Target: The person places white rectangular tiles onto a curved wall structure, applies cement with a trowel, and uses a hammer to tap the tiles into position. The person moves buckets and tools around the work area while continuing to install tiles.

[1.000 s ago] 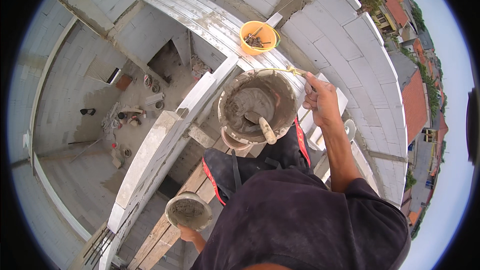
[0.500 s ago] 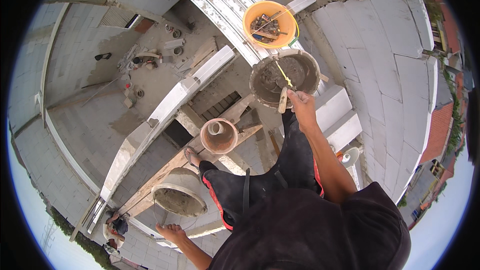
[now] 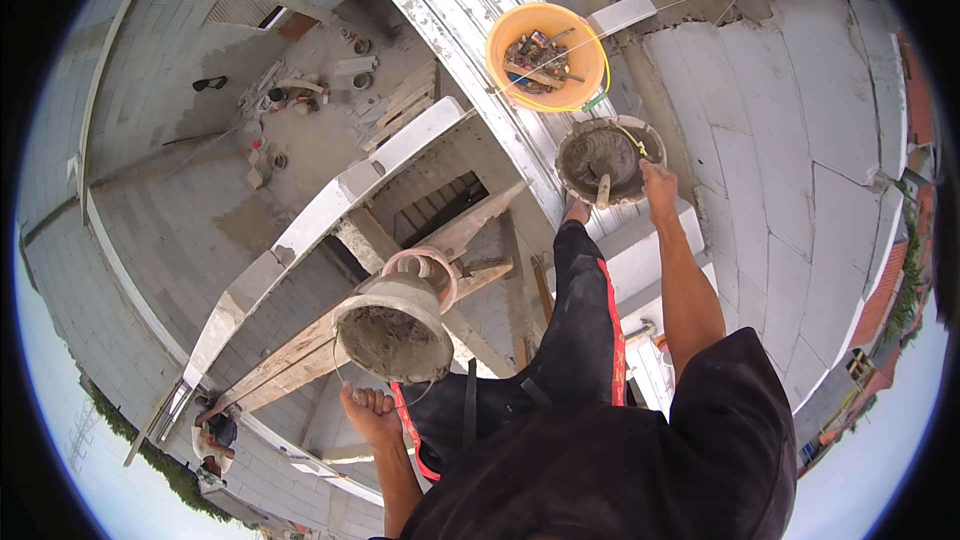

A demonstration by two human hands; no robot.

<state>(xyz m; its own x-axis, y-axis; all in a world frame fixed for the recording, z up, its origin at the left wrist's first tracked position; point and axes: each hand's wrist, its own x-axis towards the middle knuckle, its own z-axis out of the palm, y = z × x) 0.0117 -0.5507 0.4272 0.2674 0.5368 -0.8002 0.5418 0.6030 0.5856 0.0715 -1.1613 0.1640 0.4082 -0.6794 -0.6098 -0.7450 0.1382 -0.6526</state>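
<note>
My left hand (image 3: 372, 412) is closed round the thin wire handle of a grey bucket of wet mortar (image 3: 395, 330). That bucket hangs tilted, its mouth toward me, in front of a pinkish bucket (image 3: 438, 270) on the planks. To the right, my right hand (image 3: 660, 188) is closed at the rim of a second mortar bucket (image 3: 575, 185), at the lower end of its yellow cord handle. A trowel's wooden handle (image 3: 603, 190) leans out over this bucket's near edge. Its blade is hidden.
An orange bucket of scraps (image 3: 497, 55) stands on the ribbed white metal deck (image 3: 440, 0). Wooden planks (image 3: 290, 365) cross a drop to the lower floor (image 3: 330, 140). A pale block wall (image 3: 760, 130) rises at right. Another person (image 3: 215, 440) is at far left.
The left-hand mortar bucket has swung up and right, now overlapping the pinkish bucket. The right-hand bucket has moved right and farther from me; my right hand has shifted right with it.
</note>
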